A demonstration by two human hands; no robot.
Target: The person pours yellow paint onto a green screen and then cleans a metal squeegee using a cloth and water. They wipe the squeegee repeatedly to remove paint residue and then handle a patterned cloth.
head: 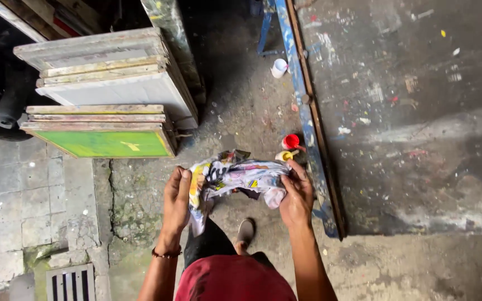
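Crumpled paint-stained white cloth rag (234,177) stretched between both hands at waist height, above cracked concrete floor (140,200); left hand (176,196) fingers clenched on rag's left end, right hand (297,196) fingers gripping right end; small red-capped paint pot (290,141) just beyond, beside blue paint-spattered wooden table edge (308,117); stacked wooden printing frames (107,89) farther left
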